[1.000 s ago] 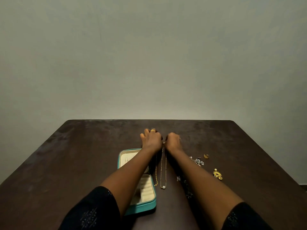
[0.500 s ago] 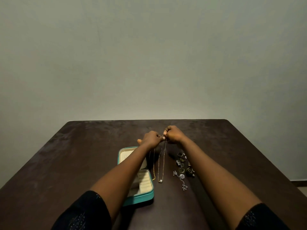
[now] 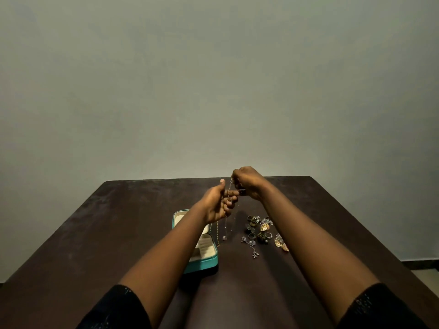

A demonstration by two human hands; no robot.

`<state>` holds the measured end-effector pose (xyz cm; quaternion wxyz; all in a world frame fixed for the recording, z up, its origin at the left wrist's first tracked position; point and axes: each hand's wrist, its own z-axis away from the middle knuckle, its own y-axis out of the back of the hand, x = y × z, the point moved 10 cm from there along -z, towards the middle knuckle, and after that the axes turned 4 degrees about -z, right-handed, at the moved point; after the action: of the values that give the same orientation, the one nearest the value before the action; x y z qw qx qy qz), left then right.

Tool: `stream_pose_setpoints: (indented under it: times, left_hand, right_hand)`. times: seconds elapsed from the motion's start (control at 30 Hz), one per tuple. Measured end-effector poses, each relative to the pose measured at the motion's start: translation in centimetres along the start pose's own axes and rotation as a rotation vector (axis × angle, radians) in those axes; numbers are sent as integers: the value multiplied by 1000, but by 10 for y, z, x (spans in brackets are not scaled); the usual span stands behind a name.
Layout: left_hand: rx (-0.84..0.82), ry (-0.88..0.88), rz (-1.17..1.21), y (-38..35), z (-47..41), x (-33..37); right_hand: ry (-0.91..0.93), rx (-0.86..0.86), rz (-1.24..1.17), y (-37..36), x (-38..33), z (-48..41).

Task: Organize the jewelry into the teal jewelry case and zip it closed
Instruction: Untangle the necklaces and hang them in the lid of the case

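Necklace: thin gold chain necklace (image 3: pixel 227 198) hangs from right fingers (image 3: pixel 235 180), passing left fingers (image 3: pixel 231 201) (pendant low, beside open teal zip case (image 3: pixel 204 263)).
Hands: right hand (image 3: pixel 248 184) pinches it higher; left hand (image 3: pixel 217 205) curls round it, above dark bench (image 3: pixel 118 222).

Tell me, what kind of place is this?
Probably a room in a home, though I can't be sure: a dark table against a plain wall, with an open teal jewelry case and loose jewelry on it.
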<state>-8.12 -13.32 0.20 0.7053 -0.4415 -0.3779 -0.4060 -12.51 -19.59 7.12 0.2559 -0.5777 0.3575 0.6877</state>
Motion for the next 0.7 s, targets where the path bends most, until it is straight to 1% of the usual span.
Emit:
stream_pose_setpoints:
  times: [0.07, 0.2, 0.27, 0.4, 0.47, 0.6, 0.7]
  left_hand:
    - [-37, 50, -18, -8, 7, -3]
    - [-228, 159, 6, -32, 25, -14]
    - [-276, 187, 38, -42, 36, -19]
    - [-277, 161, 141, -45, 47, -23]
    - [-231, 123, 191, -38, 46, -22]
    - [-115, 6, 339, -14, 43, -16]
    - [-108, -80, 362, -6, 49, -12]
  right_hand:
    - [18, 25, 2, 3, -8, 7]
    - [19, 39, 0, 5, -21, 22]
    - [11, 44, -5, 6, -27, 29]
    - [-15, 73, -8, 9, -35, 42]
    - [-35, 87, -6, 10, -37, 48]
    - [-63, 87, -26, 11, -40, 60]
    - [-91, 73, -12, 13, -36, 69]
